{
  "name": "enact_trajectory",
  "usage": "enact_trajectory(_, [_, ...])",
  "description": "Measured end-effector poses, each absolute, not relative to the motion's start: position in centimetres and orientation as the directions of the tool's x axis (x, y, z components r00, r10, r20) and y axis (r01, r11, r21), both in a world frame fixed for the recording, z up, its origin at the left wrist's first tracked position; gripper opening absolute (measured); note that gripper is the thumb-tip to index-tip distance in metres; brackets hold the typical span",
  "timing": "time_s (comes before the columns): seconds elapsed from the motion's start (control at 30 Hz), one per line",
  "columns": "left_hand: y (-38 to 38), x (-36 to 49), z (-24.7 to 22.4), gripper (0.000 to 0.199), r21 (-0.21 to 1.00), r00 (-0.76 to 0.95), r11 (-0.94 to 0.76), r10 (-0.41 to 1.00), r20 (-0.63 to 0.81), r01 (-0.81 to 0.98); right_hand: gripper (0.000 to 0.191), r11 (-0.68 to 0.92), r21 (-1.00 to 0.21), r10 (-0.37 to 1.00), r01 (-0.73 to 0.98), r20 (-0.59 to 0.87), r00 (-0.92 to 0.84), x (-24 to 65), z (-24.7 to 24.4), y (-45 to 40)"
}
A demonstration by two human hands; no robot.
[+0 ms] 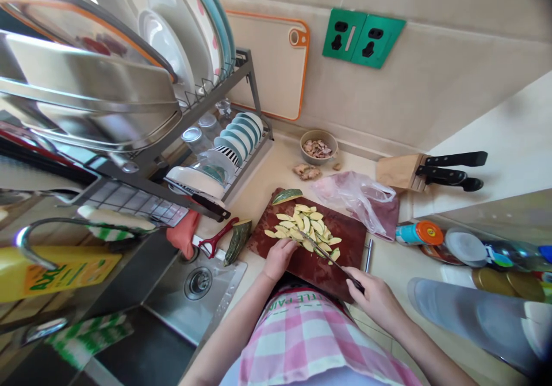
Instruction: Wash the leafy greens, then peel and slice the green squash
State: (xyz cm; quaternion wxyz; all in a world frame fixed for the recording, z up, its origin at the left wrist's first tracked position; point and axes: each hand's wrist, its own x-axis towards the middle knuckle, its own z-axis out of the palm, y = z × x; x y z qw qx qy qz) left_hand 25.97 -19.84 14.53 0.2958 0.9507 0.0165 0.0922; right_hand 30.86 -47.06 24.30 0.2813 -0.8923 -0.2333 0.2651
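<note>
My right hand [374, 294] is closed round the black handle of a kitchen knife [328, 255]. Its blade slants away to the left over a heap of pale, green-edged zucchini slices [308, 222]. These lie on a dark brown cutting board [345, 225]. My left hand [279, 258] rests at the board's near left part, beside the slices and the blade. Its fingers are curled together, and what is under them is hidden. A zucchini piece [287, 196] sits at the board's far left corner. Another zucchini length [238, 242] lies off the board, near the sink.
A red peeler [218, 239] lies by the sink [172, 294]. Behind the board are a bowl of chopped food [318, 146], ginger [307, 172] and a plastic bag [357, 196]. A knife block [401, 172] and jars [426, 233] stand right; a dish rack [254, 81] stands left.
</note>
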Motion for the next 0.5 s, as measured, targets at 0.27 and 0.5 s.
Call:
enact_trajectory(0.27, [-19.0, 29.0, 13.8, 0.036, 0.751, 0.893, -0.635, 0.425, 0.146, 0.179, 0.036, -0.809, -0.455, 0.501, 0.373, -0.199, 0.842, 30.7, 24.6, -50.1])
enact_trajectory(0.5, [-20.5, 30.3, 16.2, 0.034, 0.879, 0.951, -0.474, 0.292, 0.102, 0.051, 0.033, -0.837, -0.313, 0.519, 0.448, -0.201, 0.831, 31.0, 25.2, -50.5])
